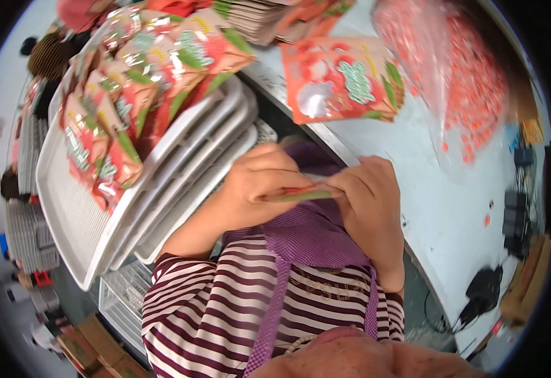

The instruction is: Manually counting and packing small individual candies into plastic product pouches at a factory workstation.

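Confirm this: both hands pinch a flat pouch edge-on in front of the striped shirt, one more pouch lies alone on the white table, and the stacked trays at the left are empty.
Not quite. The head view shows the top of the stacked trays heaped with pouches, not empty. The rest holds: left hand and right hand pinch a flat pouch edge-on, and a single pouch lies on the white table.

The hands (316, 189) hide most of the edge-on pouch (304, 195) between them.

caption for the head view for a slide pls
Both hands, left hand and right hand, pinch a flat pouch edge-on beside a stacked tray of filled pouches.
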{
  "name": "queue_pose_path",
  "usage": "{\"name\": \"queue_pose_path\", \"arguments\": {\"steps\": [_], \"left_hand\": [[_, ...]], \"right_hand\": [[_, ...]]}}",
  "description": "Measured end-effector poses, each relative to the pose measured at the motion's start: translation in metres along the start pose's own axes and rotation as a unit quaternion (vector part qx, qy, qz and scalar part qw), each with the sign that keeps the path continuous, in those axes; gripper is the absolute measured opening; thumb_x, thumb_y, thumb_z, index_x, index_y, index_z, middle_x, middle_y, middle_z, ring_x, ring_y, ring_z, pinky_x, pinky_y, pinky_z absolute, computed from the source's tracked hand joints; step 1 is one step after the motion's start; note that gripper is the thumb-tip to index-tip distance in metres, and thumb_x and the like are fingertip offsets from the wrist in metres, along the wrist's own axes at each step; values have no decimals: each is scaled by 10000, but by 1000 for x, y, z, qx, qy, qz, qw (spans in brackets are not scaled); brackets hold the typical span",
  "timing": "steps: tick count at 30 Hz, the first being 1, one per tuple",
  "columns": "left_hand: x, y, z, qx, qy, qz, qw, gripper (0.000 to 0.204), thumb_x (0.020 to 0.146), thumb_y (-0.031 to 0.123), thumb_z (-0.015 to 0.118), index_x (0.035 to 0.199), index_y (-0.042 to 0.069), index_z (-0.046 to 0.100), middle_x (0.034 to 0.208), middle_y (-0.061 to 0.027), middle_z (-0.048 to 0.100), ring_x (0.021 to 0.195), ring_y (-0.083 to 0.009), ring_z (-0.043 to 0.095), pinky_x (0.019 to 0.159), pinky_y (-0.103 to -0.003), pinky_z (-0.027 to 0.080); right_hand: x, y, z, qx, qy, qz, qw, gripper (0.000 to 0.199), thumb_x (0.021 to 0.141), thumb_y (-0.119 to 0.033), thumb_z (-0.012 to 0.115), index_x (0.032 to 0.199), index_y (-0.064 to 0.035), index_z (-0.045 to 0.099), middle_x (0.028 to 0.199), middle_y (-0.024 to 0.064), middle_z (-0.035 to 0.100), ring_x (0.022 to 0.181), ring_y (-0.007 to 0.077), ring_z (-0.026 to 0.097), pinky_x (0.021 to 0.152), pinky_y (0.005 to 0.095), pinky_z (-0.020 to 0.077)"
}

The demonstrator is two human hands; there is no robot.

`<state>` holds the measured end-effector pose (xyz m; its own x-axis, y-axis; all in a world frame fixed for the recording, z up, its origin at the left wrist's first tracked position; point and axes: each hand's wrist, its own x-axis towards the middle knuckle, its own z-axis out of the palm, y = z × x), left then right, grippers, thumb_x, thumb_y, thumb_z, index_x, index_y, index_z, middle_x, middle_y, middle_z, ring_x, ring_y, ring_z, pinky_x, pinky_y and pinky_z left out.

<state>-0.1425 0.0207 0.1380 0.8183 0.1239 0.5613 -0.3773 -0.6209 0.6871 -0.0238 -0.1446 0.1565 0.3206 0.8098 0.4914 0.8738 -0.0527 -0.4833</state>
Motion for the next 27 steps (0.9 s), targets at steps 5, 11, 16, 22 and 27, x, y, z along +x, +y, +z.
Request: {"name": "queue_pose_path", "arguments": {"steps": [5, 11, 16, 22, 27], "left_hand": [[-11, 9, -3, -20, 1, -23, 1000, 264, 614, 0, 744, 871, 21, 685, 744, -69, 589, 675, -226, 549, 608, -321, 442], [-30, 17, -13, 24, 9, -22, 999, 238, 626, 12, 753, 856, 40, 697, 736, -60, 570, 659, -209, 532, 588, -312, 439], [-34, 28, -27, 12, 24, -51, 998, 241, 631, 47, 777, 862, 45, 706, 738, -66, 583, 658, -199, 536, 576, -305, 435], [-37, 17, -48, -166, -92, -81, 978, 389, 718, 187, 777, 1043, 17, 650, 1013, -135, 617, 918, -254, 596, 814, -351, 476], [-57, 22, -46, -210, -213, -144, 943, 472, 865, 240, 614, 1237, -27, 499, 1243, -182, 534, 1122, -325, 518, 980, -387, 391]], "right_hand": [[-4, -7, 1, 21, -8, -24, 999, 142, 669, 23, 638, 768, -51, 568, 720, 53, 556, 688, 252, 531, 811, 427, 432], [-4, -10, 11, 56, -41, -64, 996, 152, 667, 49, 629, 766, -44, 559, 719, 56, 557, 662, 235, 526, 789, 414, 433], [-8, -8, 5, 105, -43, -21, 993, 209, 631, 42, 634, 823, -32, 596, 758, 85, 554, 703, 260, 529, 706, 380, 435], [-12, -17, -7, 111, -30, -46, 992, 201, 631, 55, 623, 818, -16, 606, 748, 98, 561, 698, 276, 522, 578, 341, 424], [-10, -19, -16, 273, 63, -31, 959, 243, 624, 47, 630, 860, -2, 594, 801, 93, 581, 744, 226, 544, 659, 304, 447]]}}
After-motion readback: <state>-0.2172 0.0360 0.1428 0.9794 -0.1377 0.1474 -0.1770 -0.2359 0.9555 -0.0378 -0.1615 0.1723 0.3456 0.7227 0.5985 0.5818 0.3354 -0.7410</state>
